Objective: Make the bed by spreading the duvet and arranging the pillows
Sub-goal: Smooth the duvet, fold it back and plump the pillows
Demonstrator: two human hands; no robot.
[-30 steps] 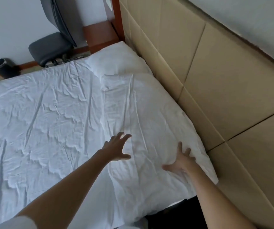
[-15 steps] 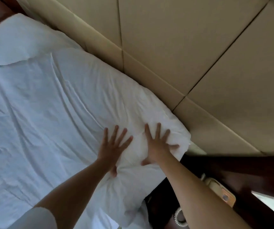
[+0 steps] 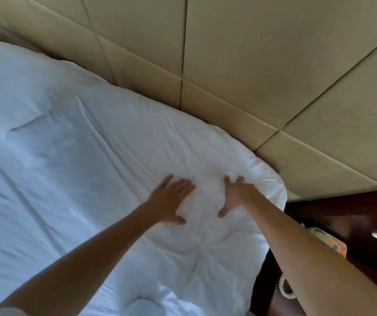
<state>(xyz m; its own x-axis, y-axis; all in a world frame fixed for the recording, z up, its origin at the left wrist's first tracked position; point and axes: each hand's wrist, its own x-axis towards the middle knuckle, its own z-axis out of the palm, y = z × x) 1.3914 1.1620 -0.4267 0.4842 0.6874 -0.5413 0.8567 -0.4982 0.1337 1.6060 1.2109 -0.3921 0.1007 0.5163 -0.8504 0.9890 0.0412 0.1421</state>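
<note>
Head view: the wrinkled white fabric duvet (image 3: 92, 167) covers the bed, its rounded corner right up against the beige padded headboard panels (image 3: 251, 65), with dark wooden furniture (image 3: 342, 213) just beside. Left hand (image 3: 169, 201) and right hand (image 3: 235, 195) press flat on it near that corner, fingers straight and slightly apart, arms stretched out.

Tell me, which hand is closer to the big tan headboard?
Right. The right hand presses the duvet nearer the headboard; the left hand lies farther out.
</note>
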